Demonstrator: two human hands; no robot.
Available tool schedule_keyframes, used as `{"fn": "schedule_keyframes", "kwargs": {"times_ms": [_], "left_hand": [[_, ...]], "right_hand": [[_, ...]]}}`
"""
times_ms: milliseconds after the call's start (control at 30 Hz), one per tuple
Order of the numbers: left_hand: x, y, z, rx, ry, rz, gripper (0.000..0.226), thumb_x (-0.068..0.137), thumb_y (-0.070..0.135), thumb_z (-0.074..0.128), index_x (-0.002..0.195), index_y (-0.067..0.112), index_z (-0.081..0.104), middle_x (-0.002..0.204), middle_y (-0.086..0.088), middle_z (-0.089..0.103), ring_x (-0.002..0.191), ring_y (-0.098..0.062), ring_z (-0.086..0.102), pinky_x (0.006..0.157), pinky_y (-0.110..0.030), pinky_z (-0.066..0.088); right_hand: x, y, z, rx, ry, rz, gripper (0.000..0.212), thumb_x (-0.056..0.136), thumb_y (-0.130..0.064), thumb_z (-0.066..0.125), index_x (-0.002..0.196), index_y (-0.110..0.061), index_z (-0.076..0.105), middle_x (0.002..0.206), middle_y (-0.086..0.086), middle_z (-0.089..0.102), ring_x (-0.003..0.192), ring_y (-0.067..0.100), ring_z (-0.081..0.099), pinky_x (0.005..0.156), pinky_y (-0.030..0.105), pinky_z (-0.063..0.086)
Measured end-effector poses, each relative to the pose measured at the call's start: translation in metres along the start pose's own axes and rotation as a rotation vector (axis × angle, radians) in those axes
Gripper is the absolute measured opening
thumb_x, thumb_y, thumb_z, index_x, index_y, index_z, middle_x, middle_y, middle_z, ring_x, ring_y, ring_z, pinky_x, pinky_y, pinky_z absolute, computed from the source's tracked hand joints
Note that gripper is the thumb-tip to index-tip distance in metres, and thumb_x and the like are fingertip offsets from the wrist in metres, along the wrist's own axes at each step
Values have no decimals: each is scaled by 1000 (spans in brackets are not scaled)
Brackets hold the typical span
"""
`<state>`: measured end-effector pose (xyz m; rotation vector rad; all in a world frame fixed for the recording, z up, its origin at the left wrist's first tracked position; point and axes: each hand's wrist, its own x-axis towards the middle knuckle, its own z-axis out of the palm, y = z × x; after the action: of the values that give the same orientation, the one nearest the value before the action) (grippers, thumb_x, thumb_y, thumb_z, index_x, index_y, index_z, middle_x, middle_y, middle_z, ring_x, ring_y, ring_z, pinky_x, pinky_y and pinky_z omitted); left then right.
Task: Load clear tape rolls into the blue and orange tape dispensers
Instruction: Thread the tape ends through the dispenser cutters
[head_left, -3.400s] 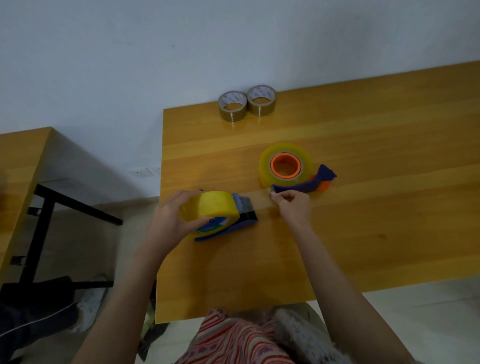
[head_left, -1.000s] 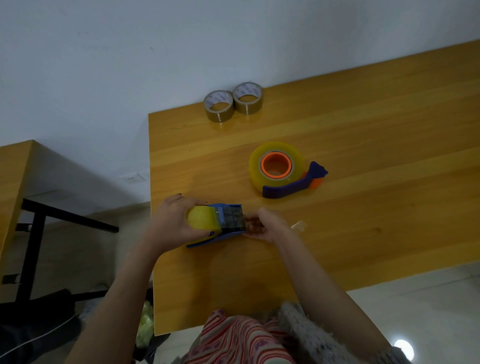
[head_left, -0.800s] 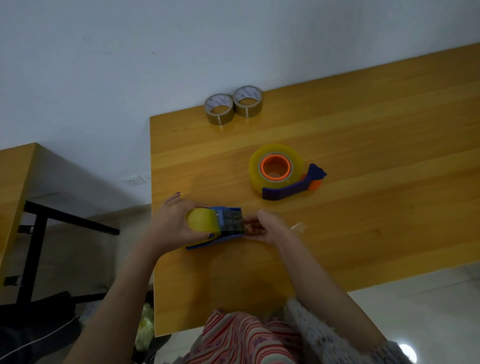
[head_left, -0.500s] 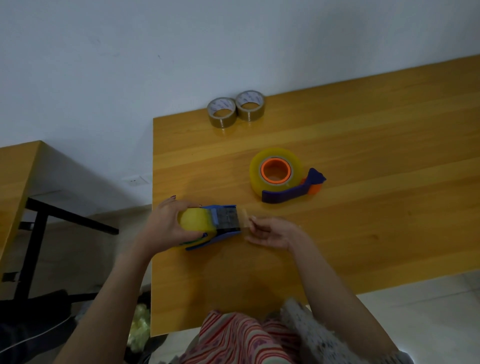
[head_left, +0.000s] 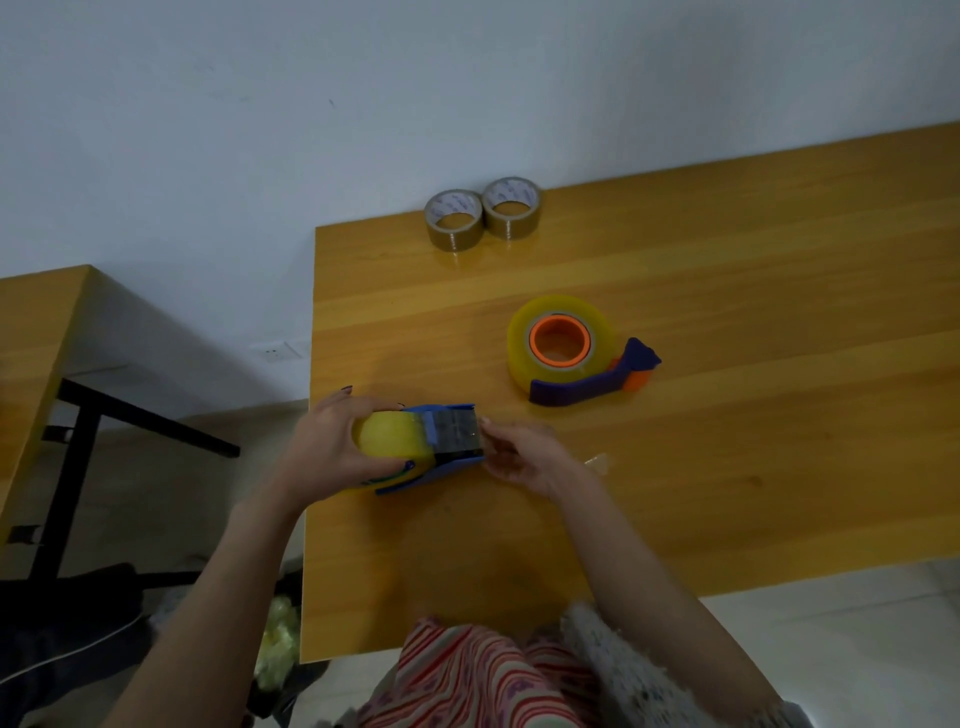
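Observation:
A blue tape dispenser (head_left: 451, 441) lies on the wooden table (head_left: 727, 467) near its left edge, with a yellowish clear tape roll (head_left: 389, 436) mounted in it. My left hand (head_left: 327, 447) grips that roll from the left. My right hand (head_left: 524, 457) pinches the dispenser's front end, finger above and thumb below, where the tape comes out. Farther back lies the blue and orange dispenser (head_left: 597, 387) with a second clear roll (head_left: 519, 353) on its orange hub; neither hand touches it.
Two brown tape rolls (head_left: 453, 218) (head_left: 511, 207) stand at the table's back edge by the wall. A small scrap of clear tape (head_left: 597, 462) lies right of my right wrist. A second table (head_left: 41, 338) stands to the left across a gap.
My right hand left the orange dispenser for the blue one, drew a short strip of tape out, and has now moved back against the dispenser's front end. My left hand kept hold of the roll.

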<state>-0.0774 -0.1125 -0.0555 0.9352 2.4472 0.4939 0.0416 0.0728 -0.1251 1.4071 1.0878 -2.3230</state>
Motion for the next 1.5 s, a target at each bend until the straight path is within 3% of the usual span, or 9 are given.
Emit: {"fn": "schedule_keyframes", "kwargs": {"times_ms": [533, 633, 700, 800, 933, 1033, 1167, 1300, 1500], "left_hand": [[1, 6, 1, 35, 8, 31, 87, 43, 70, 48, 120, 30, 58, 127, 3, 60, 138, -23, 30, 109, -39, 28], [-1, -3, 0, -43, 20, -11, 76, 43, 69, 53, 114, 43, 56, 126, 3, 60, 136, -23, 35, 107, -43, 34], [-8, -14, -3, -222, 65, -51, 57, 46, 65, 63, 102, 61, 53, 117, 5, 64, 121, -22, 53, 96, -48, 47], [-16, -17, -5, -282, 100, -20, 47, 49, 61, 66, 93, 66, 53, 103, 14, 63, 96, -8, 61, 80, -39, 55], [-2, -6, -1, -136, 84, -19, 62, 47, 65, 60, 107, 48, 57, 106, 7, 59, 95, -14, 58, 78, -32, 50], [4, -2, 3, -46, 60, -17, 76, 46, 65, 60, 116, 35, 59, 103, 6, 53, 92, -14, 54, 76, -27, 43], [12, 10, 6, 56, 50, -3, 66, 58, 52, 74, 118, 30, 58, 104, -3, 57, 96, -21, 56, 73, -27, 40], [13, 16, 7, 96, 57, -11, 59, 66, 40, 79, 120, 28, 58, 100, -4, 55, 101, -24, 54, 71, -26, 36], [7, 12, 7, 92, 68, -37, 60, 66, 44, 78, 120, 29, 57, 112, -9, 60, 102, -24, 56, 75, -27, 41]], "right_hand": [[-1, -7, 9, -89, 102, -7, 17, 86, -8, 66, 74, -7, 54, 67, 7, 57, 62, 13, 55, 58, 26, 52], [7, 6, 17, -364, 184, -51, 19, 83, -14, 69, 69, -13, 56, 73, 6, 61, 67, 15, 56, 69, 31, 53], [6, 12, 24, -436, 184, -72, 20, 77, -21, 76, 65, -14, 61, 68, 6, 62, 57, 13, 52, 58, 27, 48], [4, 5, 18, -398, 141, -76, 21, 79, -24, 75, 68, -13, 61, 58, 0, 57, 46, 8, 46, 35, 15, 36], [-3, -10, -7, -476, 228, -198, 19, 81, -26, 73, 84, -8, 67, 63, 1, 61, 48, 6, 49, 40, 14, 36], [-13, -16, -21, -500, 289, -323, 22, 82, -26, 71, 72, -7, 69, 55, 1, 57, 49, 8, 47, 52, 20, 36], [-31, -21, -33, -429, 321, -445, 26, 83, -26, 71, 62, -11, 66, 53, -2, 55, 52, 9, 47, 57, 23, 37], [-44, -15, -36, -327, 249, -350, 20, 83, -28, 70, 78, -9, 67, 56, -4, 53, 50, 8, 42, 49, 17, 35], [-39, 5, -31, -259, 214, -210, 18, 81, -30, 73, 73, -16, 64, 61, -3, 57, 53, 6, 47, 50, 16, 41]]}}
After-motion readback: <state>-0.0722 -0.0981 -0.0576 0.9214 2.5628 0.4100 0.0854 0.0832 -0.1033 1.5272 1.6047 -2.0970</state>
